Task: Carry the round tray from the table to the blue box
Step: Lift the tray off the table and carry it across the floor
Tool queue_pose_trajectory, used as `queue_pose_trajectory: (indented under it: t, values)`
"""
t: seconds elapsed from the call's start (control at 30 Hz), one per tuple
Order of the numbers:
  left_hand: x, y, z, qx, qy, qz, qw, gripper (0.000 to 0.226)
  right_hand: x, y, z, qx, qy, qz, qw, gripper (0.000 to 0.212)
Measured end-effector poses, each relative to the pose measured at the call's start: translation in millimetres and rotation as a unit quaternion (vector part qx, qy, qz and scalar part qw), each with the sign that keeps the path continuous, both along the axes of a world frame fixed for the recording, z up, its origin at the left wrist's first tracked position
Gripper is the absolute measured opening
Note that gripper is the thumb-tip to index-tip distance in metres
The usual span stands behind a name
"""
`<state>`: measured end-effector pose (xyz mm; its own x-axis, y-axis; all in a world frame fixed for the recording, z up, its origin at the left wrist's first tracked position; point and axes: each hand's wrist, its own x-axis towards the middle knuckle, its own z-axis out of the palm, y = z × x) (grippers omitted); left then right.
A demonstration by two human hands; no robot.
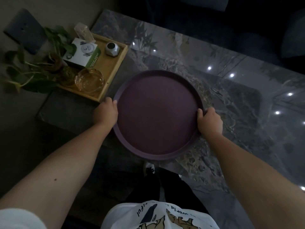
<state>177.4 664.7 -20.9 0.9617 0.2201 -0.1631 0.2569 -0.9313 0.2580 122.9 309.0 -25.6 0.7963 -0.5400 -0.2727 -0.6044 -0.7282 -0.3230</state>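
Note:
A round, dark purple tray (156,113) with a low raised rim lies in front of me over the glossy grey marble table (231,90). Nothing is in it. My left hand (106,113) grips its left rim with the thumb over the edge. My right hand (208,121) grips its right rim the same way. The tray's near edge reaches past the table's front edge. Whether it rests on the table or is lifted off it, I cannot tell. No blue box is in view.
A wooden tray (113,63) at the table's left end holds a glass ashtray (89,80), a silver faceted pot (112,49), a white-and-green box (82,54) and a clear container. A leafy plant (41,70) hangs beside it. My shoe (149,168) shows below.

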Motion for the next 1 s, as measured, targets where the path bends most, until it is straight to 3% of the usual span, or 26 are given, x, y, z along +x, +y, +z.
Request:
queue_pose_trajectory:
  t: [0.23, 0.57, 0.8, 1.0]
  values:
    - [2.2, 0.4, -10.0, -0.013, -0.016, 0.005, 1.000, 0.028, 2.6, 1.2, -6.3, 0.003, -0.002, -0.011, 1.000, 0.038]
    - [9.0, 1.1, -12.2, -0.032, 0.050, 0.035, 0.998, 0.040, 6.0, -3.4, -11.5, -0.002, 0.036, 0.008, 0.999, 0.050]
    - [2.2, -10.7, 7.7, -0.131, 0.034, 0.037, 0.990, 0.041, -9.0, -25.0, 6.9, 0.085, -0.031, -0.020, 0.996, 0.047]
    - [8.9, -57.8, 54.5, -0.180, -0.009, -0.030, 0.983, 0.042, -47.0, -66.3, 45.6, 0.118, -0.119, -0.090, 0.982, 0.044]
